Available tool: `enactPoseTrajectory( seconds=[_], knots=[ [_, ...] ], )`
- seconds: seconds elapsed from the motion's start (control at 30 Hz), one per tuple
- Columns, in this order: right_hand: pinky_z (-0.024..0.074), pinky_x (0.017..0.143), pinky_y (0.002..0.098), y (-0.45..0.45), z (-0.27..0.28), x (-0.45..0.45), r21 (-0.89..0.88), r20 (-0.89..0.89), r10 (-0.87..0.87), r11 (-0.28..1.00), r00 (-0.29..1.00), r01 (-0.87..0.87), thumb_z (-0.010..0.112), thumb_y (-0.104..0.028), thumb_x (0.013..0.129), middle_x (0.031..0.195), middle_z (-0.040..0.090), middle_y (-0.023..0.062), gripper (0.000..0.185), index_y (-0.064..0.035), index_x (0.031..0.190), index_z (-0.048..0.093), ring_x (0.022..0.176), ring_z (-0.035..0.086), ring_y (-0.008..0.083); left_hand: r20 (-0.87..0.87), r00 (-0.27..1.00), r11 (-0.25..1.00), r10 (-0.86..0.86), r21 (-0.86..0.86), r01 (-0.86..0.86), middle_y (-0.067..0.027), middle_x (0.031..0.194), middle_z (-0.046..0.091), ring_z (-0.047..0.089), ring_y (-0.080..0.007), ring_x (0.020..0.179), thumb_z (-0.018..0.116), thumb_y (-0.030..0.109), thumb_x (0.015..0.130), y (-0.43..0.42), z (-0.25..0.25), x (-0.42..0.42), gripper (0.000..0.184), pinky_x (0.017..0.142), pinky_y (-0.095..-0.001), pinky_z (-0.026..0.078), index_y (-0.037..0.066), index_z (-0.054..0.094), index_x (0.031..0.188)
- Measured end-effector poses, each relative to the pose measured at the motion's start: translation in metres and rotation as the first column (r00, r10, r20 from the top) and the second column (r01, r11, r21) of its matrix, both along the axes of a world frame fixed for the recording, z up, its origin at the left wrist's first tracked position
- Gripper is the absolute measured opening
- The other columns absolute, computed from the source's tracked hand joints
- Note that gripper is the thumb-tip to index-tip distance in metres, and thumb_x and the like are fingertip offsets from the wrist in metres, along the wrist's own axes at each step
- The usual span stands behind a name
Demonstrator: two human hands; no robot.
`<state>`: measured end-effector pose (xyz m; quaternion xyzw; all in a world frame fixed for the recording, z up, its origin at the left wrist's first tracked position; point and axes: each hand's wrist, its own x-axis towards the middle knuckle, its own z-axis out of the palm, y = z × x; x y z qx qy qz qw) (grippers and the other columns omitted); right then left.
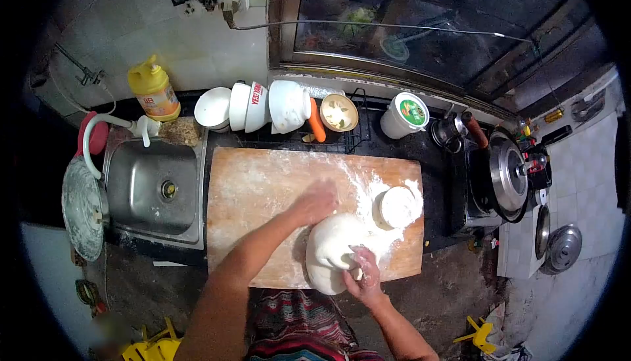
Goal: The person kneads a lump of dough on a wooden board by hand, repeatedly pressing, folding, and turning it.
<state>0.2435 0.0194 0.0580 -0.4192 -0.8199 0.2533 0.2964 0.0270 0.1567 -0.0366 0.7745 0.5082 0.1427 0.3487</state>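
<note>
A large lump of white dough (332, 246) lies near the front edge of the floured wooden board (263, 183). My left hand (315, 202) is over the board, just behind and left of the dough; its fingers are smeared by motion. On the dough's right side rests my right hand (363, 274), flour on its skin, fingers apart and bent against the dough. A round white container (397, 207) stands in spilled flour on the board's right part.
A steel sink (154, 193) is on the left, with a floury metal bowl (85, 210) beside it. Behind the board stand white bowls (257, 106), a small bowl (340, 112) and a white tub (404, 116). A lidded pan (508, 173) sits at the right.
</note>
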Motion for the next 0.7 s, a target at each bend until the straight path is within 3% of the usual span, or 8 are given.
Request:
enactPoseTrajectory(
  seconds=[0.07,0.13,0.2,0.27,0.33,0.5,0.57,0.7],
  knots=[
    [0.0458,0.096,0.0491,-0.004,-0.001,0.011,0.09,0.01,-0.097,0.991,0.995,0.095,0.073,-0.008,0.076,0.125,0.052,0.0216,0.056,-0.0065,0.126,0.049,0.116,0.053,0.0374,0.321,0.944,0.969,0.077,-0.246,0.005,-0.0231,0.143,0.047,0.045,-0.0323,0.134,0.041,0.035,0.102,-0.021,-0.101,0.014,0.05,0.113,-0.0409,0.033,0.0,0.05,0.137],
    [0.0435,0.1,0.0482,-0.009,0.01,0.027,0.147,0.068,-0.252,0.96,0.965,0.24,0.075,-0.014,0.079,0.124,0.056,0.0185,0.06,-0.0044,0.131,0.047,0.117,0.053,0.0343,0.619,0.662,0.779,0.422,-0.622,0.085,-0.0209,0.141,0.05,0.047,-0.0299,0.132,0.04,0.041,0.101,-0.047,-0.034,-0.007,0.056,0.112,-0.0375,0.032,0.001,0.048,0.139],
    [0.0449,0.099,0.0468,-0.012,-0.003,0.033,-0.316,-0.119,-0.534,0.82,0.837,0.478,0.075,-0.016,0.08,0.127,0.054,0.0189,0.067,-0.0029,0.136,0.04,0.117,0.053,0.0333,0.622,0.38,0.621,0.685,-0.771,0.141,-0.0163,0.132,0.058,0.054,-0.025,0.122,0.045,0.046,0.098,-0.067,0.012,-0.009,0.058,0.106,-0.0338,0.037,0.001,0.053,0.135],
    [0.0466,0.097,0.0415,-0.005,-0.044,0.059,-0.692,0.075,-0.64,0.518,0.764,0.502,0.072,-0.017,0.084,0.131,0.051,0.0181,0.079,0.0008,0.145,0.025,0.117,0.052,0.0284,0.596,0.398,0.645,0.697,-0.764,0.015,-0.0133,0.129,0.059,0.055,-0.0221,0.119,0.051,0.037,0.097,-0.065,0.013,-0.003,0.052,0.103,-0.0343,0.041,0.0,0.053,0.133],
    [0.0479,0.094,0.0375,0.0,-0.059,0.042,-0.823,-0.154,-0.718,0.473,0.679,0.313,0.071,-0.015,0.085,0.129,0.05,0.0159,0.083,-0.0001,0.148,0.019,0.116,0.052,0.0235,0.555,0.38,0.648,0.74,-0.739,-0.184,-0.0111,0.122,0.063,0.058,-0.0198,0.111,0.058,0.028,0.091,-0.068,0.023,0.009,0.045,0.096,-0.0339,0.045,0.002,0.056,0.128],
    [0.0507,0.091,0.0368,0.003,-0.05,-0.012,-0.842,-0.25,-0.715,0.494,0.653,0.219,0.07,-0.015,0.085,0.131,0.05,0.0166,0.086,-0.0024,0.151,0.016,0.115,0.054,0.024,0.549,0.368,0.661,0.75,-0.623,-0.418,-0.0113,0.106,0.064,0.059,-0.0199,0.1,0.062,0.019,0.084,-0.085,0.132,0.007,0.038,0.088,-0.0321,0.047,0.006,0.058,0.119],
    [0.0491,0.097,0.0395,0.014,0.048,-0.059,-0.909,-0.288,-0.674,0.416,0.68,0.028,0.072,-0.018,0.083,0.134,0.048,0.0184,0.088,-0.0004,0.15,0.018,0.119,0.053,0.0268,0.682,0.225,0.686,0.696,-0.539,-0.489,-0.013,0.105,0.065,0.059,-0.0218,0.102,0.063,0.02,0.084,-0.098,0.134,-0.003,0.04,0.09,-0.0338,0.048,0.006,0.058,0.121],
    [0.0394,0.109,0.0412,0.009,-0.023,-0.077,-0.736,-0.481,-0.344,0.658,0.806,-0.158,0.069,-0.041,0.088,0.139,0.046,0.0226,0.082,0.0043,0.145,0.032,0.128,0.048,0.0325,0.555,0.502,0.683,0.664,-0.175,-0.71,-0.0128,0.117,0.058,0.053,-0.023,0.114,0.064,0.01,0.081,-0.11,0.166,-0.042,0.041,0.101,-0.0343,0.039,0.0,0.057,0.119]
  ],
)
